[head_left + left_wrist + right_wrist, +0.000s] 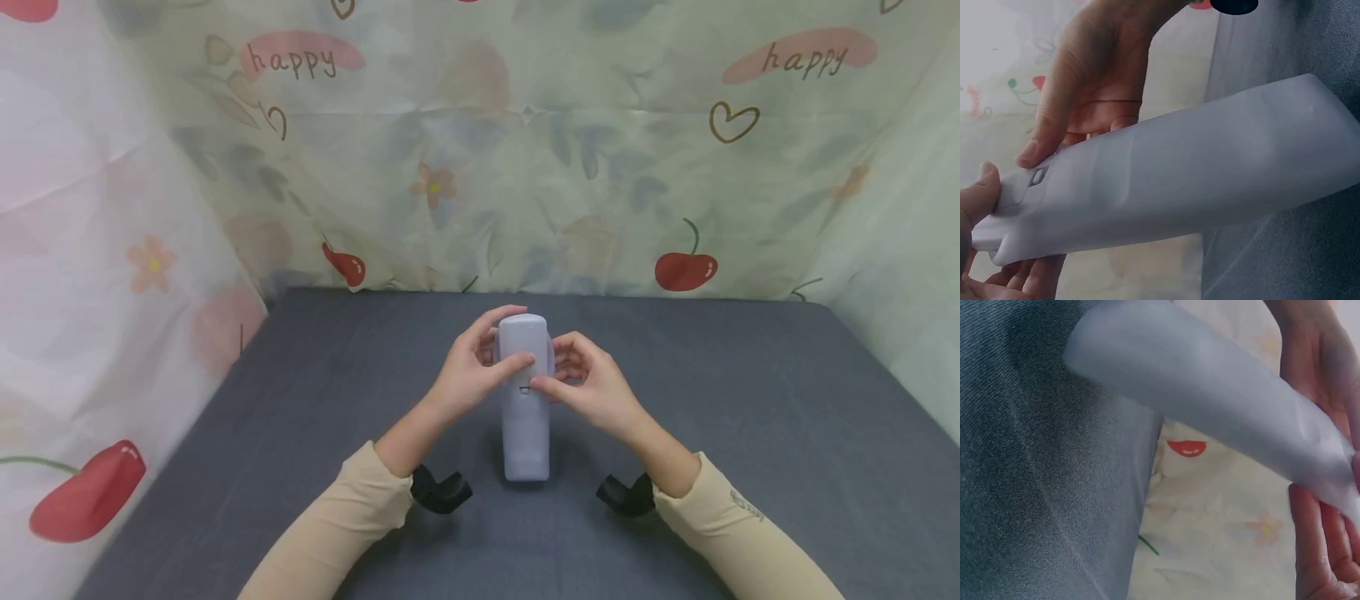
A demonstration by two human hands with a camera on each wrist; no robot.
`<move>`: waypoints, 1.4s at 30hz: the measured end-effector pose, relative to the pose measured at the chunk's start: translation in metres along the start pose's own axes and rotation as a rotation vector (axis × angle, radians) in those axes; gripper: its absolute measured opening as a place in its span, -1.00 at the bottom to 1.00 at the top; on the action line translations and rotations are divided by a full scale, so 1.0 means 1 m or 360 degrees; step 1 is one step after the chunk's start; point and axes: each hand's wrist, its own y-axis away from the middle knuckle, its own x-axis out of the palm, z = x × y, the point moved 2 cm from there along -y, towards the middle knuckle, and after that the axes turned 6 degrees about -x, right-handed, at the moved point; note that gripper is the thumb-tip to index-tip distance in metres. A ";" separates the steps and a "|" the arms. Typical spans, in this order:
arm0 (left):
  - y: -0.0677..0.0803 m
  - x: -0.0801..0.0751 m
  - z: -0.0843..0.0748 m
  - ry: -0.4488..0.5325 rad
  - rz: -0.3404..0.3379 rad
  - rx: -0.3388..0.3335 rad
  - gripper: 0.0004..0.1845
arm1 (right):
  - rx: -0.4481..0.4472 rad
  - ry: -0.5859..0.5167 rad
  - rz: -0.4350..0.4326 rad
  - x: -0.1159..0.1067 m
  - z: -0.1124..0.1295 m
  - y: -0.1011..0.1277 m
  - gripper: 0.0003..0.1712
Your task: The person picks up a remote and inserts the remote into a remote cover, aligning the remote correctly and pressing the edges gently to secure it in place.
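Both hands held one pale grey plastic handset [524, 400], something like a remote control, over the middle of the dark grey table [750, 433]. Its near end appeared to rest on or hang just above the cloth; the head view did not settle which. The far end was raised between the hands. The left hand [468, 375] gripped the far half from the left, fingers curled over the top edge and thumb laid across the face. The right hand [592, 387] gripped from the right, its thumb tip pressed beside a small slot in the face, fingers wrapped behind. The left wrist view showed a small square catch [1037, 176] close to the left thumb tip. The casing looked rigid, smooth and light, likely slippery under dry fingers, so the long side edges seemed the safest hold, thumbs kept on the flat face. Behind the table hung a printed curtain [525, 167] with cherries and the word "happy". Both forearms wore beige sleeves [330, 525].
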 end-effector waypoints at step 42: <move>0.002 0.003 0.002 -0.0020 0.0157 -0.0034 -0.47 | -0.0613 0.0958 -0.0264 -0.003 0.008 0.001 -0.82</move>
